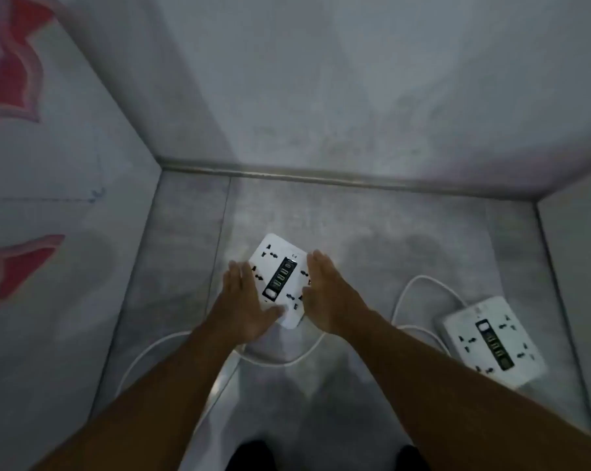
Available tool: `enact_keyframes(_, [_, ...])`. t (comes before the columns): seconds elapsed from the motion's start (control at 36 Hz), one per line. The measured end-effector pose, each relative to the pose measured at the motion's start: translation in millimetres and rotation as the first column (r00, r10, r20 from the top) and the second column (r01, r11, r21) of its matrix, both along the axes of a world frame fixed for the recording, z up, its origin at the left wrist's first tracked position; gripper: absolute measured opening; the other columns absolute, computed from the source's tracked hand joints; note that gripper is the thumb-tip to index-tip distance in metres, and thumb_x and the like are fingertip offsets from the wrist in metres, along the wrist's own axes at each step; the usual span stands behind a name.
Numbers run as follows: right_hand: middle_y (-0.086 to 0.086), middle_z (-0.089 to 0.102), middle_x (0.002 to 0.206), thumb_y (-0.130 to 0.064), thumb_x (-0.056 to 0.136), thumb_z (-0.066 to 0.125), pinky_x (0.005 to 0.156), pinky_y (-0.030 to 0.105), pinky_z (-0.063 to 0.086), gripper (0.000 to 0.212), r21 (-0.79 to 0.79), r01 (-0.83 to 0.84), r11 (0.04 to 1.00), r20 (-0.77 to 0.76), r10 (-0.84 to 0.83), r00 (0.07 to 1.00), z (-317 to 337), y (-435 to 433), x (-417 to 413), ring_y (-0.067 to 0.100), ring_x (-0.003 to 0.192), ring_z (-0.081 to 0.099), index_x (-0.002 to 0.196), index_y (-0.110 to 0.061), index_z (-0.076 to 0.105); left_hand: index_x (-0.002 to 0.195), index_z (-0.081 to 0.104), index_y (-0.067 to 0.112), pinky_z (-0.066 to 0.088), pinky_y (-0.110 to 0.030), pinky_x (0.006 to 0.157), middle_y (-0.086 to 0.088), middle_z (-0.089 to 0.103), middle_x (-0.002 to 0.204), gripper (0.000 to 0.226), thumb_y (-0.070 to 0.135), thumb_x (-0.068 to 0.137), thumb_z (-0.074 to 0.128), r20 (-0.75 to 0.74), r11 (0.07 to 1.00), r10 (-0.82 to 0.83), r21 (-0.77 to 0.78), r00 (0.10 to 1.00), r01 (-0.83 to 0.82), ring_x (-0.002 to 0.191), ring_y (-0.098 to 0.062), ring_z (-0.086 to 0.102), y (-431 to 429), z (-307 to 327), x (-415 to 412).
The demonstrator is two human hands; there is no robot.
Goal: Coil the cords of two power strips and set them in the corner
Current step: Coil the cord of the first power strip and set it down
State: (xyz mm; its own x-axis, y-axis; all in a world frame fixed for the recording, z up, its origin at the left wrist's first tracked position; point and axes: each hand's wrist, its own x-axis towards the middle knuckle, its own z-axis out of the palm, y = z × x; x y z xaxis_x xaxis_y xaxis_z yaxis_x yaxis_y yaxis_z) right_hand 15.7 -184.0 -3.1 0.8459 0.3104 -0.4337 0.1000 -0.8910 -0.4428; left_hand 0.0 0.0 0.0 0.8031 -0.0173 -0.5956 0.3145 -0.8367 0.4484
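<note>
A white power strip (pixel 278 266) with a black switch panel lies on the grey floor near the middle. My left hand (pixel 245 300) rests flat along its left edge, thumb on its near corner. My right hand (pixel 324 290) lies flat along its right edge, fingers stretched out. Neither hand closes around it. Its white cord (pixel 287 360) loops loose on the floor under my forearms and runs off to the left. A second white power strip (pixel 492 341) lies at the right, its cord (pixel 419 283) arcing loose behind it.
Grey walls meet the floor in a corner (pixel 161 166) at the back left. The left wall (pixel 49 185) carries red painted shapes. Another wall (pixel 579 266) stands close on the right. My dark shoes (pixel 253 457) show at the bottom edge.
</note>
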Motion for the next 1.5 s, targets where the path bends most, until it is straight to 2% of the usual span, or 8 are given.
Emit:
enact_keyframes(0.14, [0.015,0.004,0.170,-0.016,0.106,0.040,0.123,0.033,0.010,0.065,0.124,0.151,0.981,0.057,-0.159,0.986,-16.5,4.7,-3.4,0.027,0.157,-0.003,0.159,-0.002,0.006,0.147,-0.032,0.008,-0.010,-0.038,0.113,-0.011,-0.035,0.157,0.155,0.067,0.058,0.081,0.040,1.000,-0.008,-0.001,0.999,0.008,0.144,-0.029,-0.030,0.4,-22.3,-15.2])
enact_keyframes(0.42, [0.011,0.017,0.167,-0.014,0.104,0.042,0.122,0.025,0.021,0.059,0.248,0.278,0.928,0.149,-0.320,0.936,-34.2,10.6,-6.2,0.021,0.155,0.017,0.158,-0.005,0.021,0.152,-0.025,0.018,0.004,-0.042,0.122,0.006,-0.027,0.161,0.148,0.041,0.061,0.090,0.216,0.968,0.175,-0.216,0.961,-0.128,0.146,-0.014,-0.027,-1.5,-38.1,-30.7])
enact_keyframes(0.72, [0.002,0.058,0.129,-0.002,0.091,0.052,0.066,-0.001,0.044,0.053,0.415,0.570,0.709,0.006,-0.629,0.778,-24.6,21.9,3.6,0.007,0.101,0.056,0.143,-0.012,0.050,0.158,0.006,0.023,0.038,-0.045,0.112,0.001,0.021,0.160,0.150,0.046,0.039,0.094,0.250,0.931,0.313,-0.271,0.916,-0.244,0.145,-0.014,0.022,2.3,-45.1,-26.5])
enact_keyframes(0.97, [-0.008,0.057,0.119,-0.006,0.090,0.059,0.064,-0.002,0.043,0.050,0.537,0.596,0.597,0.016,-0.713,0.700,6.3,21.9,41.6,-0.005,0.086,0.055,0.140,-0.014,0.056,0.143,0.027,0.033,0.028,0.005,0.084,0.033,0.030,0.124,0.122,0.028,0.044,0.098,0.497,0.928,0.252,-0.367,0.831,-0.062,0.107,0.028,0.024,9.8,-29.3,19.3])
enact_keyframes(1.14, [-0.011,0.057,0.104,-0.008,0.086,0.060,0.075,0.017,0.051,0.038,0.615,0.572,0.543,0.076,-0.763,0.642,29.1,20.1,81.8,0.002,0.087,0.059,0.122,-0.017,0.066,0.149,0.033,0.022,0.030,-0.019,0.108,0.007,0.041,0.148,0.123,0.038,0.045,0.098,0.552,0.947,0.140,-0.316,0.822,0.051,0.132,-0.002,0.034,20.8,-9.6,86.6])
enact_keyframes(1.31, [-0.007,0.064,0.109,-0.012,0.084,0.057,0.078,0.024,0.054,0.036,0.604,0.645,0.468,0.020,-0.818,0.576,26.3,8.2,103.5,0.009,0.095,0.062,0.117,-0.022,0.068,0.138,0.049,0.009,0.023,0.007,0.086,0.006,0.051,0.129,0.107,0.010,0.043,0.098,0.616,0.933,-0.040,-0.258,0.787,0.250,0.111,0.008,0.043,21.9,6.1,147.6])
enact_keyframes(1.44, [-0.009,0.070,0.100,-0.012,0.082,0.056,0.058,0.001,0.043,0.036,0.576,0.660,0.481,0.030,-0.820,0.572,10.3,-2.2,109.4,0.002,0.087,0.065,0.113,-0.023,0.071,0.138,0.047,0.016,0.031,-0.012,0.095,-0.003,0.052,0.138,0.104,0.011,0.046,0.097,0.577,0.932,-0.165,-0.175,0.800,0.318,0.124,-0.016,0.047,22.3,-9.0,180.6])
enact_keyframes(1.5, [-0.005,0.069,0.117,-0.015,0.084,0.058,0.071,0.004,0.046,0.043,0.567,0.675,0.472,0.016,-0.826,0.563,1.7,-5.1,109.7,0.007,0.100,0.066,0.126,-0.019,0.067,0.132,0.049,0.018,0.034,-0.009,0.086,0.000,0.054,0.133,0.099,0.012,0.045,0.097,0.560,0.928,-0.198,-0.157,0.805,0.337,0.117,-0.014,0.050,20.7,-17.0,186.5])
